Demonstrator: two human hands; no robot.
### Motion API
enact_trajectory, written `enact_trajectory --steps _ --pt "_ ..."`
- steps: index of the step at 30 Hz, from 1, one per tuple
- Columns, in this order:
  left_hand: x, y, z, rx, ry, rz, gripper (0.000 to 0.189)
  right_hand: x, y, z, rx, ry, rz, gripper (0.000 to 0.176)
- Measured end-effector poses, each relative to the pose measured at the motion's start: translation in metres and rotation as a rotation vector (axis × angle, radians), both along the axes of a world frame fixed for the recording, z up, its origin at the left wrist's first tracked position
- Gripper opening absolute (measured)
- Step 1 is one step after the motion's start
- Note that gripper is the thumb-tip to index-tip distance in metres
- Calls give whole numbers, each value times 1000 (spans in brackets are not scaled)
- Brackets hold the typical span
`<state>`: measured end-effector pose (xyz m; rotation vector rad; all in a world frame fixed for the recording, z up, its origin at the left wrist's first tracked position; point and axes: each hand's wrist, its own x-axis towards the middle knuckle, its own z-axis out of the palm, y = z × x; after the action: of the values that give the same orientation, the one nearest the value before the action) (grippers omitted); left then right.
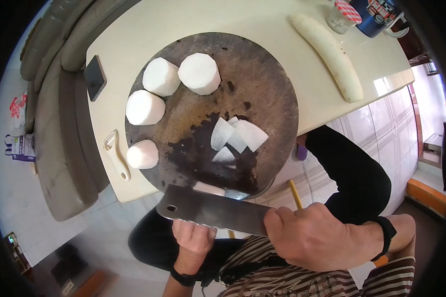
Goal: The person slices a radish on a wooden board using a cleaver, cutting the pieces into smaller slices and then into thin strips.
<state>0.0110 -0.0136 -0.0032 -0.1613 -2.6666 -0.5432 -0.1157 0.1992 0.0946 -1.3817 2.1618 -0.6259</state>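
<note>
My right hand [317,235] is wrapped round the handle end of a broad cleaver [218,210], whose blade reaches left over the near edge of the round wooden board [183,128]. Under the blade's left part is my left hand [193,236], its fingers curled and their tips hidden by the blade; what it holds, if anything, is hidden. Just beyond the blade a white piece [209,189] shows on the board's near edge. Several thin white slices [233,136] lie on a wet patch. Thick peeled white chunks [199,74] stand along the board's far and left sides.
A long whole white radish [329,57] lies on the table [252,17] at the right, near a glass jar [343,17] and a blue mug [374,17]. A peeler [116,156] and a phone [95,78] lie left of the board. A sofa [67,138] stands further left.
</note>
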Motion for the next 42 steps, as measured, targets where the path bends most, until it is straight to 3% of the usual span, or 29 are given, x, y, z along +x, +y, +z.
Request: enact_trajectory --steps 13,16,18,23,33,42 --pt "-9 6 -1 -9 93 45 14 -3 -38 -30 -219 -12 -9 14" --pt "-10 4 -2 -9 96 16 20 0 -36 -29 -213 48 20 15" --pt "-13 8 1 -62 135 15 25 0 -28 -27 -48 28 -16 13" --pt "-17 12 -3 -1 178 32 31 -9 -10 -21 -67 41 -71 16" --pt "-8 6 -8 -9 134 30 28 6 -6 -8 -85 157 -2 14" --pt "0 7 -5 50 40 47 25 10 -9 -17 -67 80 -22 18"
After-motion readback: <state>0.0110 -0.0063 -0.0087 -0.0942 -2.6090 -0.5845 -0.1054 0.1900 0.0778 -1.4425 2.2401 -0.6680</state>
